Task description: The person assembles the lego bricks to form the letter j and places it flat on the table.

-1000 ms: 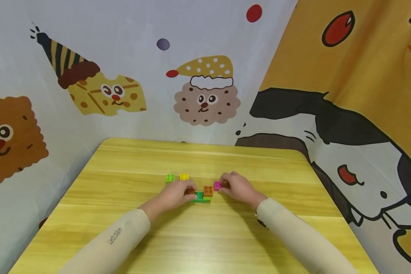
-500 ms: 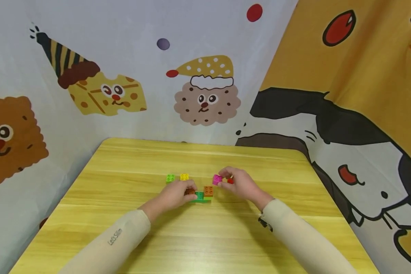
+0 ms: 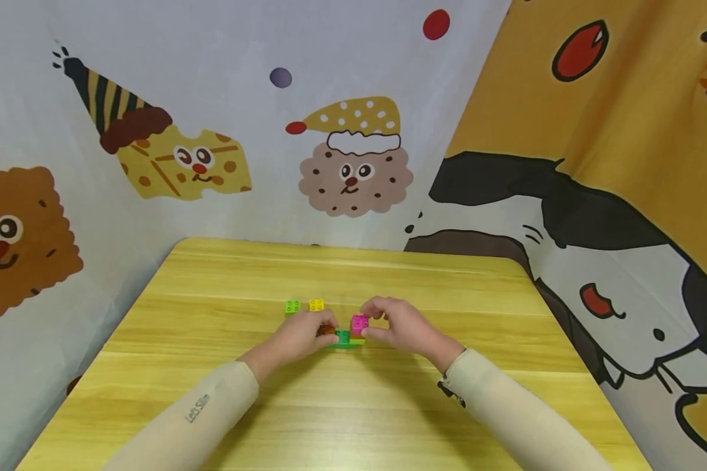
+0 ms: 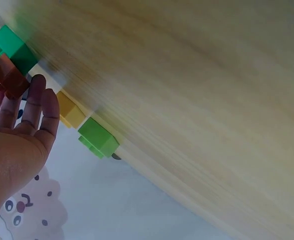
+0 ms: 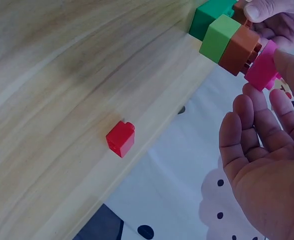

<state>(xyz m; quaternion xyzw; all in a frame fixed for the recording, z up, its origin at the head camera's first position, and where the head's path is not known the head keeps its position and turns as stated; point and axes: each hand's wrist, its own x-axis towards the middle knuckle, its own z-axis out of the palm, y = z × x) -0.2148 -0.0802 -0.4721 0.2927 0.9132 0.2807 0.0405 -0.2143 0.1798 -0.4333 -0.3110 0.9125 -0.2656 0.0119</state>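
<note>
My right hand [image 3: 406,327] pinches a pink toy building brick [image 3: 360,324] between thumb and fingers. In the right wrist view the pink brick [image 5: 261,65] is just off the studs of a brown brick [image 5: 239,50], slightly tilted. That brown brick sits on a light green brick [image 5: 220,38], beside a dark green brick [image 5: 209,20]. My left hand [image 3: 299,335] grips another brown brick [image 4: 11,76] on the dark green brick's [image 4: 16,50] other end, thumb on one side and fingers on the other. In the head view it hides most of that end.
Behind my left hand stand a yellow brick [image 3: 316,305] and a separate light green brick [image 3: 292,306]. A small red brick [image 5: 120,138] lies on the wooden table [image 3: 353,405], hidden behind my right hand in the head view. A patterned cloth [image 3: 212,222] hangs behind.
My right hand has lifted the pink brick from the table and carried it left, over the right-hand brown brick. My left hand has stayed in place on its brown brick.
</note>
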